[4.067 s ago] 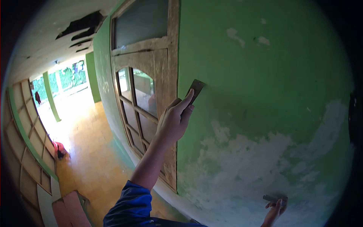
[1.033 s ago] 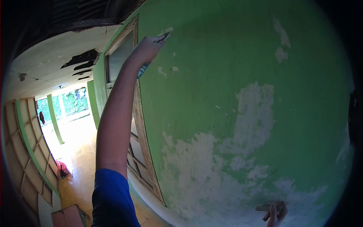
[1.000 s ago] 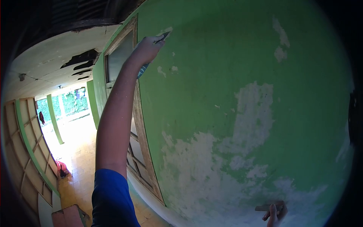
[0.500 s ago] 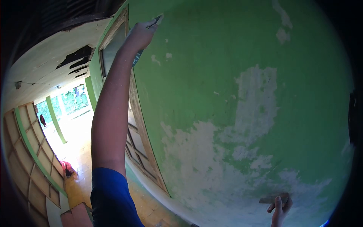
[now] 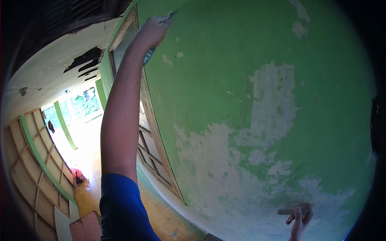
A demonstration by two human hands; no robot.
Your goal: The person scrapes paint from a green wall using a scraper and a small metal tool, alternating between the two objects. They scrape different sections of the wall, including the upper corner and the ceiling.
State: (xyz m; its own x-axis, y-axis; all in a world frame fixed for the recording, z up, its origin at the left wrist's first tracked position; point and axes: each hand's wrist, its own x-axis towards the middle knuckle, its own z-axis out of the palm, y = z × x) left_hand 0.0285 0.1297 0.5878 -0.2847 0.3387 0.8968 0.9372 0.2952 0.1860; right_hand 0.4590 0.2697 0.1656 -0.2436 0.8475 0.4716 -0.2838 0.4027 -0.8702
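My left hand [image 5: 155, 31], at the end of a raised arm in a blue sleeve, is closed around a scraper. Its teal patterned handle [image 5: 149, 56] sticks out below the wrist, and the thin blade [image 5: 171, 14] meets the green wall [image 5: 217, 52] high up. Low at the right, my right hand [image 5: 299, 220] grips a flat, narrow grey-brown strip [image 5: 286, 211] between thumb and fingers, close to the wall. I cannot tell what kind of tool the strip is. Bare whitish patches [image 5: 273, 104] spread over the wall between both hands, and small chips [image 5: 167, 60] show below the scraper.
A wood-framed window [image 5: 155, 136] borders the wall beside my left arm. Left lies a yellow tiled floor [image 5: 159, 217] with a pinkish board [image 5: 86, 228] standing on it. Panelled partition [image 5: 38, 164], a red item [image 5: 77, 176] and a damaged ceiling [image 5: 52, 68] are farther off.
The view has shifted slightly. My left hand has turned a little with the scraper, whose blade now shows narrower near the same high spot. My right hand keeps its hold on the strip.
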